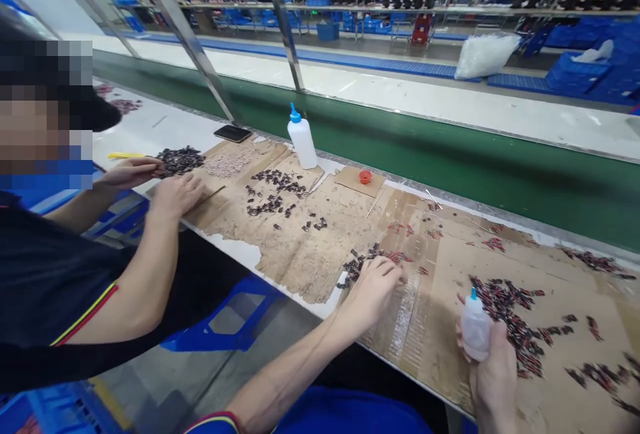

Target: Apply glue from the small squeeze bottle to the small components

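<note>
My right hand (493, 361) is wrapped round a small squeeze bottle (476, 333) with a white cap and a blue nozzle pointing up. Beside that hand lies a heap of small black and red parts (510, 317) on the cardboard. My left hand (375, 287) rests low over the cardboard with its fingers curled down and together. Whatever the fingertips hold is hidden. A pile of small dark parts (357, 264) lies just left of those fingers, and several red pieces (399, 257) lie just beyond them.
A co-worker's hands (175, 194) work at the left near a dark pile (180, 159). A tall white bottle (303, 141) with a blue nozzle stands at the cardboard's far edge. A phone (233, 133) and a red ring-like piece (365, 177) lie nearby. Beyond runs a green belt (400, 147).
</note>
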A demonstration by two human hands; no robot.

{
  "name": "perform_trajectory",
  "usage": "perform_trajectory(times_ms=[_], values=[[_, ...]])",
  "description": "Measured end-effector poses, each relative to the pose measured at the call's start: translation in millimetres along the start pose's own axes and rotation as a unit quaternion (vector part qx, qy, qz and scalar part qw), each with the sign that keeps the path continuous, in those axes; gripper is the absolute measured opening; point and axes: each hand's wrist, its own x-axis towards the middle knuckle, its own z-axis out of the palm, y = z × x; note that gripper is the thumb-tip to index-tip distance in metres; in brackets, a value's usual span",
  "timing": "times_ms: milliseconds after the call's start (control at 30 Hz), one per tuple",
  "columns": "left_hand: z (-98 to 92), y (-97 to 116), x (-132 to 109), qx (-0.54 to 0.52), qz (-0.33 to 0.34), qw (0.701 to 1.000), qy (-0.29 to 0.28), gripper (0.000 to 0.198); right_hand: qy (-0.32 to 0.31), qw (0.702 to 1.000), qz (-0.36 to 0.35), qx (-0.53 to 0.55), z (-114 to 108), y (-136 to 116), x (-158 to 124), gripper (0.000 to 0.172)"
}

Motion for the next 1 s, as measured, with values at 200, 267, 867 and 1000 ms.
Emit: perform_trajectory(times_ms=[200,267,867,1000], values=[[28.7,2,-28,-0.034,0.024,0.999,0.031,0.011,0.047,0.996,0.013,0.075,-4,-5,-11,0.035],[34.9,-1,-34,-0.029,0.020,0.999,0.033,0.013,0.075,0.992,0.017,0.096,-2,-3,-12,0.031],[30.4,-2,-34,-0.089,-0.076,0.992,0.038,0.021,0.082,0.992,-0.036,-0.092,16,17,-11,0.035],[24.5,4,-30,-0.101,-0.119,0.988,0.018,0.018,0.064,0.990,-0.048,-0.114,17,15,-11,0.035]])
